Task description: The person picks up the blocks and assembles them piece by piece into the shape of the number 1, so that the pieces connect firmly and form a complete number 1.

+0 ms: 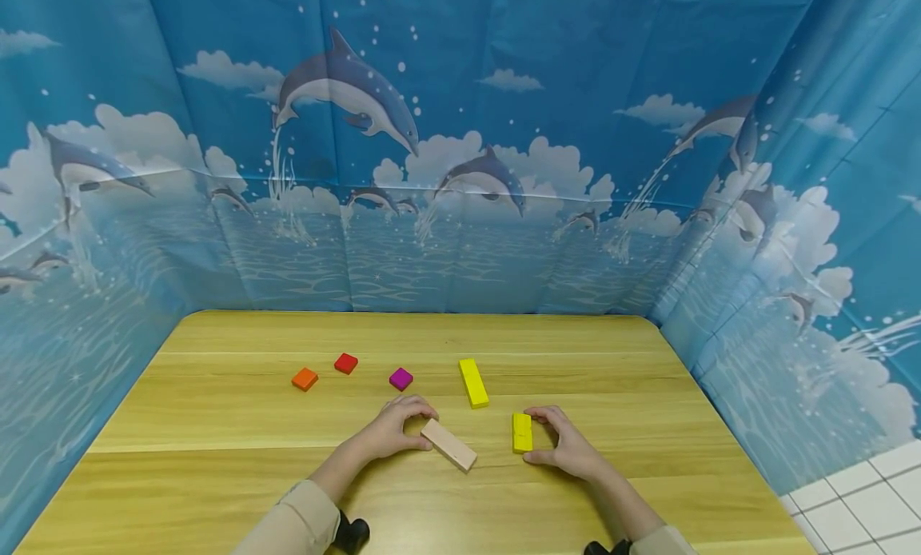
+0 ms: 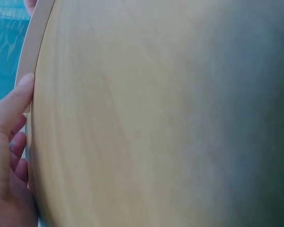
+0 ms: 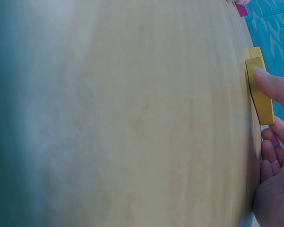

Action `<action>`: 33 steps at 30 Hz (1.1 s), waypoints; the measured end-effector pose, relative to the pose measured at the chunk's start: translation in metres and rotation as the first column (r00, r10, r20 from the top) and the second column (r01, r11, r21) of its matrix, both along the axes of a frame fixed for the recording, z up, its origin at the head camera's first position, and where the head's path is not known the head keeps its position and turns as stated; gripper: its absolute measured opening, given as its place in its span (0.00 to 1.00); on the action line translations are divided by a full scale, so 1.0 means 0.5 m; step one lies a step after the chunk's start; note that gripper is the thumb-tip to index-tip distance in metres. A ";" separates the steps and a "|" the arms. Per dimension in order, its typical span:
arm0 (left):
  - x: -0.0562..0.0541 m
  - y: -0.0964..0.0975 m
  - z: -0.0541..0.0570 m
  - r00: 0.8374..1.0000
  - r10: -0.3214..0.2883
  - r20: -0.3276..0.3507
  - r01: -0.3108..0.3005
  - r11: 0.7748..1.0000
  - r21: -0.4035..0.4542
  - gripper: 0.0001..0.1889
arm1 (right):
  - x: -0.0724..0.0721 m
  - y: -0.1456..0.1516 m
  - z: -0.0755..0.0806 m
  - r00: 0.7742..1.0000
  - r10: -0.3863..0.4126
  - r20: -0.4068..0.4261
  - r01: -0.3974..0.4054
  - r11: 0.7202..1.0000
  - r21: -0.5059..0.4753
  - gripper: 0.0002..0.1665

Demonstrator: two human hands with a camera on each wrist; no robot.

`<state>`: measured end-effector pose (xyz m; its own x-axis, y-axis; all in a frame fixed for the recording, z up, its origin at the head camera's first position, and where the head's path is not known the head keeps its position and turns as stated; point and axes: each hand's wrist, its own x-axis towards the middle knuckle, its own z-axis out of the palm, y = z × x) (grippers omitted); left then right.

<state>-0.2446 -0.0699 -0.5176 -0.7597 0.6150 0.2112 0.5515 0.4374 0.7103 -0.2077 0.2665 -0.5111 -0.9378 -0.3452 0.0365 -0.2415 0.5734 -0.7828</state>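
Note:
My left hand [image 1: 394, 429] grips the upper left end of a plain wooden block [image 1: 450, 446], which lies slantwise on the table. In the left wrist view its thumb presses on the long side of the wooden block [image 2: 34, 45]. On the right, my right hand [image 1: 564, 445] holds a short yellow block [image 1: 522, 433] between thumb and fingers, one at each end. A faint line crosses the middle of this block. The right wrist view has the thumb over the face of the yellow block [image 3: 261, 101]. A longer yellow block [image 1: 473, 383] lies farther back, between the hands.
Toward the back left of the wooden table [image 1: 216, 491] lie three flat square pieces: an orange one [image 1: 305, 379], a red one [image 1: 346, 363] and a purple one [image 1: 400, 378]. A blue dolphin curtain [image 1: 460, 243] hangs along the back and sides.

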 end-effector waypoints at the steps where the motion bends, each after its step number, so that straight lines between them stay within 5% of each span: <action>1: 0.000 0.000 0.000 1.000 0.000 -0.003 0.000 1.000 -0.002 0.20 | 0.000 0.000 0.000 1.000 0.000 -0.001 0.000 1.000 0.000 0.40; 21: 0.002 -0.001 -0.004 0.997 0.042 0.069 -0.051 0.991 0.124 0.17 | -0.001 -0.002 0.005 1.000 0.002 -0.005 -0.002 1.000 0.000 0.39; 33: 0.042 -0.014 0.007 0.988 0.136 0.070 -0.145 0.979 0.145 0.19 | 0.001 -0.004 0.006 1.000 -0.010 0.005 0.010 1.000 -0.012 0.39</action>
